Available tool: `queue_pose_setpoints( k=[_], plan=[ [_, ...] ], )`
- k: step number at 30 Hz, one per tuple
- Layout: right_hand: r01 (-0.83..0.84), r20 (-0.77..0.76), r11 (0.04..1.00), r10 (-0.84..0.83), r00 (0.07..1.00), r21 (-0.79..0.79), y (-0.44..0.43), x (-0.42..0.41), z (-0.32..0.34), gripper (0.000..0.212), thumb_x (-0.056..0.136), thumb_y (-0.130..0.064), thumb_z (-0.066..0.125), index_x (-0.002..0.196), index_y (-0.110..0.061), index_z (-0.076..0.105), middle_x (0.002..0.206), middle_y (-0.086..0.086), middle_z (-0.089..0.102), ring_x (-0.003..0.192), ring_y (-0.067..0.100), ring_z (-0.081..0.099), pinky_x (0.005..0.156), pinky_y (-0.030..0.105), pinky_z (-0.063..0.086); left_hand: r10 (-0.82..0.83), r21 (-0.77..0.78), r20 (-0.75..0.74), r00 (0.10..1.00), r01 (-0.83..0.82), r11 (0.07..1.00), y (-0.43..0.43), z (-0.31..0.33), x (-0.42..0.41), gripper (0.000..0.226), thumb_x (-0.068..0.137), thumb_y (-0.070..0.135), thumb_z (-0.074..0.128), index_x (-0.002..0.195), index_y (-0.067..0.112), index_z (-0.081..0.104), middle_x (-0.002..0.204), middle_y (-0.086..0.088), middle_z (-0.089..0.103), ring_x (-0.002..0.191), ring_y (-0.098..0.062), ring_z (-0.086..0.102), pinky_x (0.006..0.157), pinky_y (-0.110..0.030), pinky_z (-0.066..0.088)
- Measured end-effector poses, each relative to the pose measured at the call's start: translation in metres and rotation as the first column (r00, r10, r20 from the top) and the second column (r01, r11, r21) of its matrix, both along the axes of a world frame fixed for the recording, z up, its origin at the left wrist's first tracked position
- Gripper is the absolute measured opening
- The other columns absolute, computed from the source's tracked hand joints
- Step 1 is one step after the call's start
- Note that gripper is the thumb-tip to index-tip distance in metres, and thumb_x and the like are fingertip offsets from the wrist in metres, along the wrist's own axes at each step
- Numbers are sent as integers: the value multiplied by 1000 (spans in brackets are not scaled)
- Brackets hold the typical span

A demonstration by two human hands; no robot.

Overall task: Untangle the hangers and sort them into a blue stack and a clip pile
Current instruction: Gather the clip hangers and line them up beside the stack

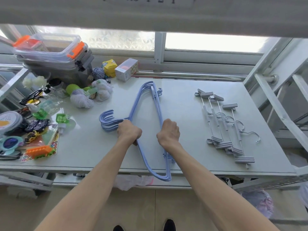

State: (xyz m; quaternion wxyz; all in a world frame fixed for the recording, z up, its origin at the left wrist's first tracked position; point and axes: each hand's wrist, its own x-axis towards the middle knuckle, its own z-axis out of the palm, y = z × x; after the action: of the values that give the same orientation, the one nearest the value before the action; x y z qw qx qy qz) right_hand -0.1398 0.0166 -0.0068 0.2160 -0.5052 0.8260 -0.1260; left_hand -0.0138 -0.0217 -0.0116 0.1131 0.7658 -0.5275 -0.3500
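Note:
Several blue hangers point(146, 95) lie stacked together on the white table point(183, 100), hooks pointing left and one end hanging over the front edge. My left hand point(129, 131) grips the stack's shoulder arm just below the hooks. My right hand point(169, 131) grips the straight bottom bars of the same stack. To the right, several grey clip hangers point(223, 125) with metal rods and hooks lie side by side, apart from both hands.
Clutter fills the table's left side: stacked clear boxes with orange latches point(53, 52), yarn balls point(81, 100), green bottles point(62, 118), toys and glasses. A small box point(126, 69) stands at the back. White metal frames point(275, 90) stand on the right.

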Motion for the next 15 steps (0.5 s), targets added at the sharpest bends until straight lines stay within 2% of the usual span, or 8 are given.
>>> queue_pose_setpoints(
  k=[3,7,10,11,15],
  plan=[
    [19,22,1000,-19,1000,0,-7,1,-2,33,81,8,55,66,-12,33,69,2,40,84,30,57,65,29,39,16,22,-39,999,-15,1000,-12,0,0,16,65,-6,61,81,-5,63,71,-16,67,69,-28,71,69,-37,61],
    [24,38,1000,-23,999,0,-20,1,1,19,82,5,56,86,-8,44,93,13,55,100,33,61,69,30,42,-16,-6,-45,999,16,1000,-28,2,-3,19,62,-7,58,81,-6,64,79,-19,69,63,-28,72,62,-40,62],
    [-13,19,1000,12,1000,15,-26,2,2,18,83,4,55,90,-10,46,106,14,59,103,33,60,74,32,45,-59,7,-19,998,59,998,-40,6,-5,13,65,-5,59,78,-4,62,73,-23,72,53,-23,70,59,-34,61],
    [-23,11,1000,22,1000,17,-28,3,1,17,84,4,55,91,-10,46,109,14,60,103,32,60,74,32,45,-74,14,-17,997,74,997,-45,6,-5,12,66,-5,61,78,-3,62,72,-23,72,53,-22,70,60,-34,61],
    [-18,6,1000,18,1000,15,-34,1,1,17,85,2,55,99,-7,54,112,14,60,105,32,59,74,31,43,-95,-18,-28,995,94,995,-56,2,-3,19,66,-2,62,86,-3,62,88,-21,72,78,-30,73,72,-41,61]
  ],
)
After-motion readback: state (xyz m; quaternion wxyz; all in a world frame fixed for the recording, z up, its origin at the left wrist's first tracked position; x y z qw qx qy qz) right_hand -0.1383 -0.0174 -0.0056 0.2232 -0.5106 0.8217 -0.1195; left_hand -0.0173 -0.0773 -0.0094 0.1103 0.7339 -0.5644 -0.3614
